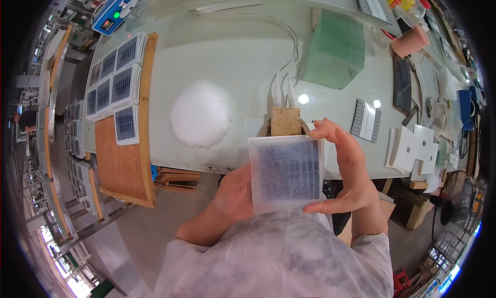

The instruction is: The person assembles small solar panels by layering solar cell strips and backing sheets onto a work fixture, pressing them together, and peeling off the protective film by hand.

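Between my two hands is a square solar panel [288, 171], with dark blue cells under a cloudy, textured face and a pale border. My left hand [236, 193] grips its left edge, and most of its fingers are hidden behind the panel. At the right side, my right hand [351, 166] spans the panel with fingertips at the upper corner and thumb at the lower corner. Just beyond the panel, a worn tan block [285, 121] with white cables sits at the table edge. A white round pad [201, 113] lies to its left.
Stacked small solar panels [128, 87] rest on a wooden board [121, 166] at left. A blue control box [114, 12] stands behind them. A greenish glass stack [335, 52], a grey striped strip [366, 121], a phone [401, 83] and a pink cup [411, 41] are at right.
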`<action>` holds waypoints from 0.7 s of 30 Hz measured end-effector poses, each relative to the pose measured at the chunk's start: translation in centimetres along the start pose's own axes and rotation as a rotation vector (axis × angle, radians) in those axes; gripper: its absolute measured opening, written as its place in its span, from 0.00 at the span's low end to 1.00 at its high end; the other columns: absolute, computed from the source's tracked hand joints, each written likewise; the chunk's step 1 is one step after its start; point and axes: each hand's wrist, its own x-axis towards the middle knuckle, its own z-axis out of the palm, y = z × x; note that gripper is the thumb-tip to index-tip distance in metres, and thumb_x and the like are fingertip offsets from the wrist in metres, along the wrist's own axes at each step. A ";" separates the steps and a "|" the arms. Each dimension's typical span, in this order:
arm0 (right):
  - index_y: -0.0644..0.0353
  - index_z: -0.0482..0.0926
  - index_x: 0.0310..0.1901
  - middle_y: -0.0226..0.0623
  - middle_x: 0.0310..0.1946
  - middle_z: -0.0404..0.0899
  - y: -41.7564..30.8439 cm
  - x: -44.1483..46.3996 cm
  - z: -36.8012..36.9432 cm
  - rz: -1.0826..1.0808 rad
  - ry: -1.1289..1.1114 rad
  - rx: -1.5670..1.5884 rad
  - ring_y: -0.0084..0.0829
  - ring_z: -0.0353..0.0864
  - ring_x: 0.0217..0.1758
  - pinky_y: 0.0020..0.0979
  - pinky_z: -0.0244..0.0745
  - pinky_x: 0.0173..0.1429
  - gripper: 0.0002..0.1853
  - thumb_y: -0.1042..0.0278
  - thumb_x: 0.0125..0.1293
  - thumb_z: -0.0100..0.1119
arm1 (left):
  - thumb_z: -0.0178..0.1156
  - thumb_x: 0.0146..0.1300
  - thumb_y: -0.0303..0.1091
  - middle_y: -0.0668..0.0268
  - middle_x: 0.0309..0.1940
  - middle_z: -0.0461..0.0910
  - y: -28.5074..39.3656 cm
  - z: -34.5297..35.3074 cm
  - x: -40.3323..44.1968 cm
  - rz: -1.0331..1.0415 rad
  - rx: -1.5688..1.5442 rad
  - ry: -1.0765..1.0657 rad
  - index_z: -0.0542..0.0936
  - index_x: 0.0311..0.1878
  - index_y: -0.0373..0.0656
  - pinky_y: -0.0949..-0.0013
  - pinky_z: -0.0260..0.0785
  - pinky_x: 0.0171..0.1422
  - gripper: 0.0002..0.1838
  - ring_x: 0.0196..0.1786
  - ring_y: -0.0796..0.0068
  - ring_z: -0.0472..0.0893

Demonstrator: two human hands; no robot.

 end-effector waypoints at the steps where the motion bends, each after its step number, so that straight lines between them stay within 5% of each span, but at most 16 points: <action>1: 0.58 0.49 0.67 0.46 0.55 0.66 -0.2 0.1 0.0 0.000 0.001 0.000 0.44 0.63 0.62 0.55 0.40 0.69 0.61 0.63 0.30 0.79 | 0.39 0.68 0.35 0.56 0.54 0.71 0.0 -0.3 -0.2 0.005 0.034 0.045 0.65 0.58 0.34 0.59 0.65 0.60 0.20 0.56 0.62 0.72; 6: 0.59 0.51 0.66 0.42 0.58 0.65 -0.9 0.2 0.0 0.102 -0.078 -0.073 0.46 0.56 0.67 0.54 0.38 0.69 0.55 0.62 0.36 0.75 | 0.43 0.67 0.31 0.58 0.58 0.66 0.8 -1.7 -1.1 -0.092 0.201 0.113 0.60 0.63 0.36 0.57 0.59 0.65 0.22 0.61 0.63 0.67; 15: 0.54 0.50 0.67 0.43 0.55 0.67 -1.2 0.7 0.3 0.046 -0.134 -0.186 0.46 0.58 0.64 0.56 0.36 0.68 0.59 0.60 0.31 0.78 | 0.48 0.62 0.27 0.55 0.52 0.71 0.5 0.0 -0.5 -0.028 0.271 0.287 0.67 0.57 0.33 0.61 0.69 0.55 0.19 0.53 0.63 0.74; 19: 0.59 0.53 0.65 0.42 0.58 0.65 -2.2 1.1 -0.4 0.119 -0.168 -0.208 0.47 0.57 0.66 0.54 0.38 0.69 0.56 0.62 0.32 0.77 | 0.46 0.64 0.27 0.55 0.57 0.67 0.7 -0.7 -0.2 0.066 0.229 -0.040 0.60 0.61 0.32 0.58 0.66 0.60 0.22 0.58 0.61 0.70; 21: 0.60 0.50 0.66 0.46 0.57 0.65 -1.7 0.6 -1.5 -0.092 0.022 -0.063 0.46 0.60 0.64 0.49 0.41 0.69 0.61 0.59 0.28 0.79 | 0.45 0.64 0.27 0.54 0.58 0.66 1.3 -1.0 -0.4 0.103 0.220 -0.122 0.59 0.63 0.32 0.57 0.65 0.61 0.23 0.59 0.60 0.69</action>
